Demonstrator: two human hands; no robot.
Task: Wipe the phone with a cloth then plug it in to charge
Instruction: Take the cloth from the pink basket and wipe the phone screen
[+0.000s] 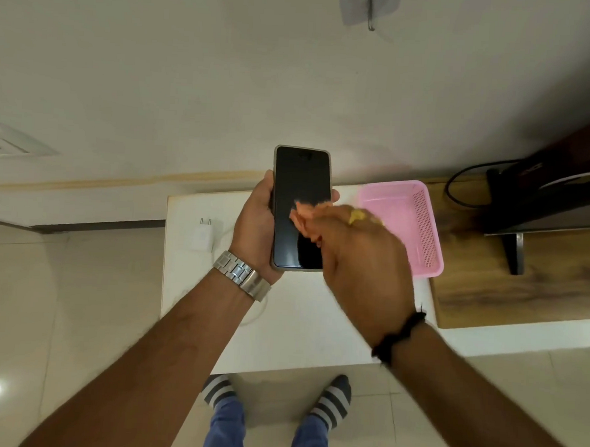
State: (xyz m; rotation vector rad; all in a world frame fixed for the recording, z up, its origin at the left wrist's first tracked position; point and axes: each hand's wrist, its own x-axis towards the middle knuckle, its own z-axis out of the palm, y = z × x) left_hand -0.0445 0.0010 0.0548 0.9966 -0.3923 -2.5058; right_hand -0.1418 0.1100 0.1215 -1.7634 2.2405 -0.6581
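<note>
Screen-up phone being wiped above the white table

The phone (pixel 300 208) sits cupped in the left hand (pixel 254 229), fingers wrapped round its edges to steady it, while the right hand (pixel 363 261) pinches an orange cloth (pixel 309 212) against the glass; the charger (pixel 202 235) waits below.

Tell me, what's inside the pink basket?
The part of the pink basket that shows looks bare. The right hand, blurred and wiping the phone with an orange cloth, covers its near left corner.

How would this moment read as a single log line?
stage: wiping | left hand: holds phone | right hand: cloth on screen | charger: on table, unplugged
</note>
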